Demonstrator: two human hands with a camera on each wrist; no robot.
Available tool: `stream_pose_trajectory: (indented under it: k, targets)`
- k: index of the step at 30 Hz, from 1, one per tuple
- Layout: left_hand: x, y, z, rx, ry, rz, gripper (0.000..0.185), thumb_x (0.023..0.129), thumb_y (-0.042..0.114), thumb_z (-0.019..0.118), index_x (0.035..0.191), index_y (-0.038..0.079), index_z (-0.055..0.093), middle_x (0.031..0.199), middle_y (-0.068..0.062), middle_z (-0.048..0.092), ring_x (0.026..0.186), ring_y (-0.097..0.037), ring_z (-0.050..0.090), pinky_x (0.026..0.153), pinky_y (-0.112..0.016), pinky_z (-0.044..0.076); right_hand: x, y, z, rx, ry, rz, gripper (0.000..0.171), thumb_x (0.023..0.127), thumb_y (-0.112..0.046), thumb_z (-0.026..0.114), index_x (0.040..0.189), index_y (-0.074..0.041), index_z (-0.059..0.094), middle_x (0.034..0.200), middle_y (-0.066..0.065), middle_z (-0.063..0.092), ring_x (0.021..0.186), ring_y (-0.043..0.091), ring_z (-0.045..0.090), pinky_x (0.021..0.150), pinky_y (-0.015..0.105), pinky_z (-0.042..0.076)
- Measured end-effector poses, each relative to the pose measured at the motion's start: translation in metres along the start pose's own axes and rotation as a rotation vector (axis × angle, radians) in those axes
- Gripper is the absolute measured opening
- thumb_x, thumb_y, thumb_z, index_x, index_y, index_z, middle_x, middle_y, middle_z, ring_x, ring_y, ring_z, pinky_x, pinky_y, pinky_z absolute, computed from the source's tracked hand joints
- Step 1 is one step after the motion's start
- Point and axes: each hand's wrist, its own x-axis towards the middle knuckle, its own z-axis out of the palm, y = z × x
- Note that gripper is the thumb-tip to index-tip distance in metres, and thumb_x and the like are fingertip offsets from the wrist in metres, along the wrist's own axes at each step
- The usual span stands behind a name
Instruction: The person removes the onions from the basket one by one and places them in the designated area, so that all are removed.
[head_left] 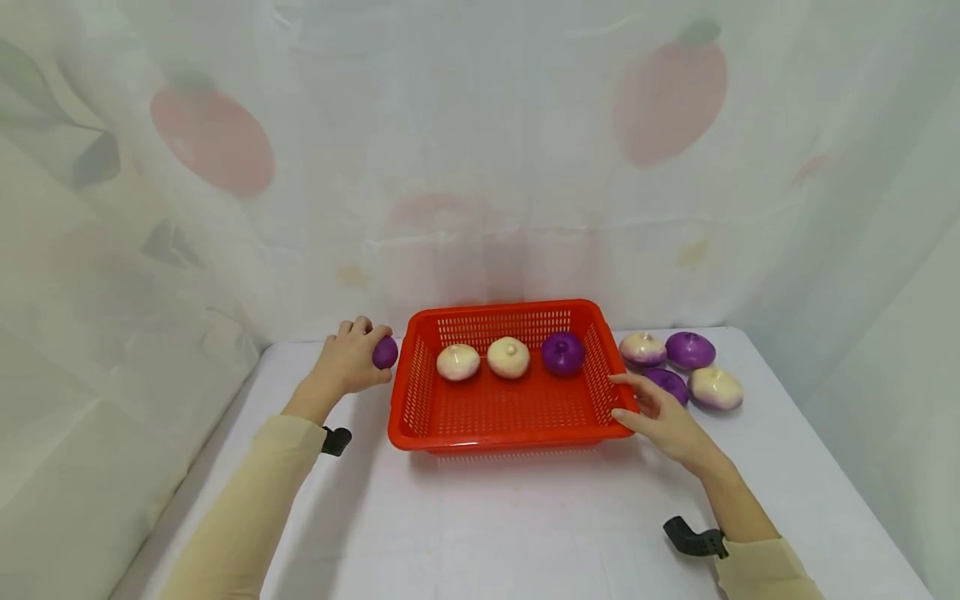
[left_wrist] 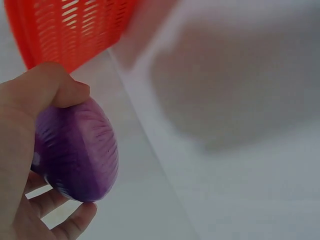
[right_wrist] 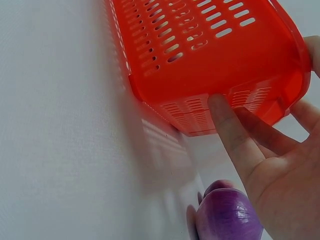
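**Mia:** Purple round onion [head_left: 385, 352], where is it?

**Ben:** It sits in the left hand [head_left: 348, 361]. The fingers [left_wrist: 75, 225] and thumb curl round it and hold it tight. It is just beside the left wall of the red plastic basket with holes [head_left: 420, 408], outside it, near the far corner.

**Mia:** What is the right hand [head_left: 660, 417] doing?

**Ben:** Its fingers [right_wrist: 235, 135] are straight and spread apart. They press on the right wall of the basket, near the front corner. It holds nothing.

**Mia:** What is in the basket?

**Ben:** Three onions in a row by the far wall. A white onion [head_left: 458, 362] is on the left, another white onion [head_left: 508, 357] is in the middle, and a dark purple onion [head_left: 562, 352] is on the right.

**Mia:** And outside it?

**Ben:** Four more lie on the white table [head_left: 525, 517], right of the basket, close together. A white and purple onion [head_left: 642, 348] and a purple onion at the back [head_left: 691, 350] are far from us. A purple onion by the right hand [head_left: 670, 383] and a pale onion with a purple bottom [head_left: 716, 387] are nearer.

**Mia:** What is behind it all?

**Ben:** A thin white curtain with red fruit pictures [head_left: 213, 137].
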Motion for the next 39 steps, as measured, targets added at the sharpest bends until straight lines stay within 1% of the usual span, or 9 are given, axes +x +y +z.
stream_pose_trajectory:
  k: [9, 12, 18, 21, 23, 26, 30, 34, 39]
  targets:
    - [0.006, -0.011, 0.028, -0.042, -0.039, -0.034, 0.068, 0.081, 0.035, 0.080, 0.139, 0.012, 0.055, 0.129, -0.025, 0.049, 0.118, -0.046, 0.045, 0.090, -0.065, 0.049, 0.000, 0.000, 0.000, 0.007, -0.004, 0.012, 0.056, 0.099, -0.023, 0.068, 0.149, -0.009, 0.045, 0.158, 0.021, 0.033, 0.138, 0.047, 0.042, 0.096, 0.028, 0.053]
    - [0.008, -0.011, 0.035, -0.053, -0.049, -0.042, 0.068, 0.082, 0.039, 0.079, 0.140, 0.012, 0.055, 0.129, -0.024, 0.049, 0.118, -0.045, 0.045, 0.090, -0.064, 0.049, 0.000, 0.001, 0.001, 0.009, -0.002, 0.023, 0.056, 0.099, -0.024, 0.068, 0.149, -0.010, 0.045, 0.158, 0.021, 0.034, 0.138, 0.047, 0.042, 0.095, 0.028, 0.054]
    - [0.010, -0.009, 0.051, -0.019, -0.091, -0.035, 0.064, 0.086, 0.041, 0.073, 0.140, 0.011, 0.055, 0.126, -0.023, 0.049, 0.118, -0.046, 0.046, 0.091, -0.061, 0.049, -0.001, 0.001, 0.001, 0.001, 0.004, 0.017, 0.056, 0.099, -0.024, 0.068, 0.148, -0.011, 0.046, 0.157, 0.020, 0.035, 0.137, 0.046, 0.044, 0.095, 0.028, 0.053]
    - [0.011, -0.009, 0.057, -0.034, -0.117, -0.049, 0.064, 0.087, 0.039, 0.072, 0.142, 0.012, 0.054, 0.126, -0.023, 0.047, 0.118, -0.045, 0.045, 0.093, -0.061, 0.049, 0.000, 0.002, 0.001, -0.008, 0.006, 0.016, 0.056, 0.099, -0.025, 0.068, 0.148, -0.011, 0.046, 0.157, 0.019, 0.035, 0.138, 0.046, 0.043, 0.096, 0.028, 0.053]
    - [0.011, -0.009, 0.060, -0.052, -0.120, -0.056, 0.064, 0.088, 0.038, 0.072, 0.143, 0.012, 0.053, 0.127, -0.023, 0.047, 0.118, -0.045, 0.045, 0.093, -0.062, 0.049, 0.000, 0.002, 0.000, -0.010, 0.007, 0.017, 0.056, 0.099, -0.025, 0.068, 0.148, -0.011, 0.046, 0.158, 0.019, 0.035, 0.138, 0.045, 0.043, 0.096, 0.028, 0.053]
    - [0.011, -0.010, 0.062, -0.058, -0.124, -0.060, 0.065, 0.088, 0.039, 0.071, 0.144, 0.013, 0.051, 0.128, -0.024, 0.047, 0.119, -0.045, 0.046, 0.092, -0.062, 0.049, 0.000, 0.002, 0.000, -0.008, 0.006, 0.019, 0.056, 0.099, -0.025, 0.068, 0.148, -0.011, 0.046, 0.158, 0.019, 0.034, 0.138, 0.045, 0.043, 0.097, 0.027, 0.052]
    - [0.010, -0.011, 0.059, -0.068, -0.132, -0.064, 0.068, 0.087, 0.040, 0.072, 0.146, 0.012, 0.049, 0.132, -0.023, 0.048, 0.121, -0.045, 0.046, 0.094, -0.062, 0.049, 0.000, 0.001, 0.000, -0.012, 0.007, 0.018, 0.057, 0.099, -0.025, 0.068, 0.149, -0.010, 0.045, 0.159, 0.019, 0.032, 0.139, 0.046, 0.042, 0.097, 0.027, 0.052]
    - [0.008, -0.012, 0.052, -0.087, -0.132, -0.072, 0.068, 0.088, 0.042, 0.071, 0.145, 0.011, 0.051, 0.135, -0.023, 0.048, 0.122, -0.044, 0.047, 0.094, -0.063, 0.049, 0.000, 0.000, 0.000, -0.014, 0.007, 0.016, 0.057, 0.099, -0.025, 0.068, 0.149, -0.009, 0.045, 0.160, 0.019, 0.031, 0.139, 0.046, 0.041, 0.098, 0.027, 0.052]
    - [0.007, -0.015, 0.040, -0.089, -0.119, -0.042, 0.059, 0.092, 0.039, 0.068, 0.141, 0.008, 0.054, 0.136, -0.023, 0.050, 0.123, -0.045, 0.049, 0.095, -0.064, 0.048, 0.000, 0.000, 0.000, -0.014, 0.005, 0.018, 0.057, 0.099, -0.025, 0.068, 0.149, -0.008, 0.045, 0.161, 0.019, 0.030, 0.139, 0.046, 0.041, 0.098, 0.026, 0.051]
